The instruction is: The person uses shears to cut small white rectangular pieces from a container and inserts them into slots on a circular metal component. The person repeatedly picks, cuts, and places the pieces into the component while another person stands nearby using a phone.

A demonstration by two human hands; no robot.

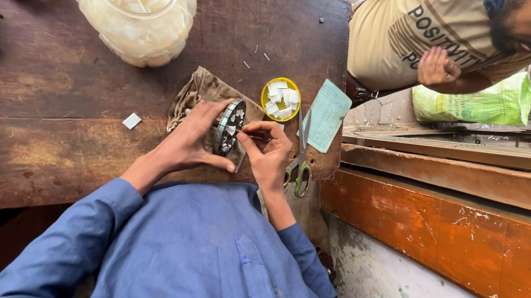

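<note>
Steel, dense and rigid: the round slotted metal stator ring [229,127] stood on edge over the brown cloth [200,93] on the tabletop [55,81]. Your left hand [189,141] clamped its rim, the sound hold; your right hand [270,149] pinched a flimsy white paper slip at its slots.

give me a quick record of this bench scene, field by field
left hand: left hand grips a slotted metal ring, held on edge
right hand: right hand pinches at the ring's slots
under ring: brown cloth
nearby: yellow lid of white paper pieces, scissors, green card
far: glass jar of white slips
surface: worn wooden table
other: another person seated beyond
</note>
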